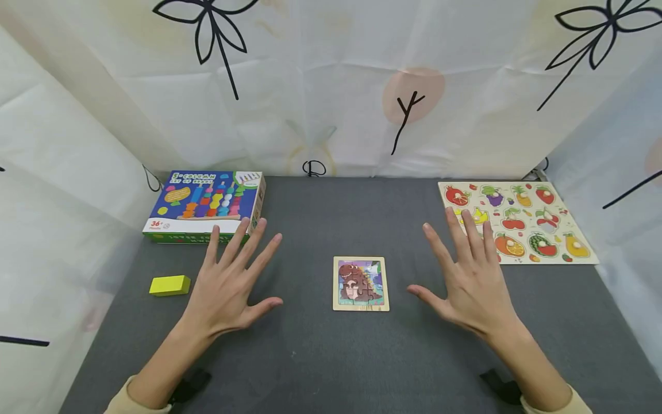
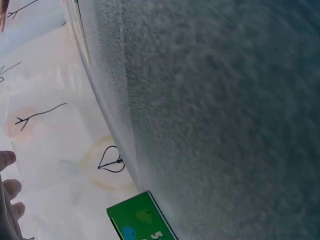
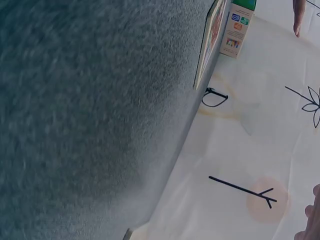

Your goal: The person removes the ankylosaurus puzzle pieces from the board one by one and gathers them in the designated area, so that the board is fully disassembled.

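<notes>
Both hands hover over the dark table with fingers spread, holding nothing. My left hand [image 1: 227,287] is near the front of a blue game box [image 1: 207,198] and to the right of a yellow block [image 1: 169,285]. On the other side, my right hand [image 1: 473,282] has its fingertips in front of a fruit puzzle board [image 1: 517,224], overlapping its left edge in the head view. Between the hands lies a small dinosaur jigsaw [image 1: 360,284] in a light wooden frame. In the wrist views only fingertips of each hand show at the edge.
The grey-black tabletop [image 1: 320,356] meets a white patterned cloth [image 1: 331,86] at the back and both sides. A dark band [image 1: 191,385] sits at the left wrist, another band [image 1: 501,385] at the right. Cord loops [image 1: 150,179] hang by the box.
</notes>
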`<state>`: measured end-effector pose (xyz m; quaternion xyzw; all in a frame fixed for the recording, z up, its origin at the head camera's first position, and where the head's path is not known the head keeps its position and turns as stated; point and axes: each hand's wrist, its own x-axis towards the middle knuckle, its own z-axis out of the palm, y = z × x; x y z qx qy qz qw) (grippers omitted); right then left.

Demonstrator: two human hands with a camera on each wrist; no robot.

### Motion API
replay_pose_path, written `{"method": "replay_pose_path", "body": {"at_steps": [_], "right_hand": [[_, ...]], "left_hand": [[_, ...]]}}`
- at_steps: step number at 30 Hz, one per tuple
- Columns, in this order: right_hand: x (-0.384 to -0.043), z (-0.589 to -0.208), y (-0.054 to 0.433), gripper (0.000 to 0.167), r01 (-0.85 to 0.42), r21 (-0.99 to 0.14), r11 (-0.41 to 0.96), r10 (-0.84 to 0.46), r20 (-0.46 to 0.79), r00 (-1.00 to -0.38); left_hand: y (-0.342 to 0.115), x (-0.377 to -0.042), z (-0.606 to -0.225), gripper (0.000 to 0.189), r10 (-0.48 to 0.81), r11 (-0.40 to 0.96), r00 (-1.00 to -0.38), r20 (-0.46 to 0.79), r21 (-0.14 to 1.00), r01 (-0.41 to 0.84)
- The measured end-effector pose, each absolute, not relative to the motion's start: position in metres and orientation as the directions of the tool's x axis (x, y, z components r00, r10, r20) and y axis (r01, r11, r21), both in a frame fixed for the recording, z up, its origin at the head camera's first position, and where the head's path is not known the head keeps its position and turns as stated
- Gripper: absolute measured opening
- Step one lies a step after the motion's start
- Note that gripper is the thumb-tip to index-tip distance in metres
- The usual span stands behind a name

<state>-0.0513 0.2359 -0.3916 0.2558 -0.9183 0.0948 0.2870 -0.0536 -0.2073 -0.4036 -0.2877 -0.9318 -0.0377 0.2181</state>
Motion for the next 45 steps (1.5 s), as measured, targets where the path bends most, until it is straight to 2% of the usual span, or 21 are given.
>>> {"method": "replay_pose_path", "body": {"at_steps": [9, 16, 21, 26, 37, 45], "right_hand": [[-0.053, -0.397, 0.223, 0.099, -0.566, -0.090, 0.820, -0.437, 0.541, -0.719], [-0.055, -0.402, 0.213, 0.100, -0.589, -0.220, 0.777, -0.441, 0.478, -0.760], [-0.058, -0.404, 0.204, 0.091, -0.621, -0.332, 0.710, -0.462, 0.446, -0.767], [-0.062, -0.404, 0.192, 0.091, -0.609, -0.428, 0.668, -0.469, 0.394, -0.790], [-0.070, -0.406, 0.171, 0.068, -0.522, -0.582, 0.624, -0.473, 0.251, -0.844], [-0.085, -0.409, 0.159, 0.053, -0.483, -0.712, 0.510, -0.537, 0.175, -0.825]], "left_hand": [[-0.199, -0.058, -0.403, 0.098, 0.520, 0.815, -0.716, 0.466, -0.020, 0.579], [-0.186, -0.058, -0.402, 0.090, 0.525, 0.799, -0.720, 0.453, 0.029, 0.601], [-0.174, -0.055, -0.400, 0.071, 0.532, 0.794, -0.775, 0.343, 0.118, 0.597], [-0.158, -0.052, -0.400, 0.062, 0.546, 0.793, -0.820, 0.174, 0.208, 0.572], [-0.132, -0.052, -0.406, 0.059, 0.596, 0.759, -0.803, -0.009, 0.333, 0.559], [-0.121, -0.056, -0.407, 0.059, 0.605, 0.747, -0.784, -0.137, 0.439, 0.500]]}}
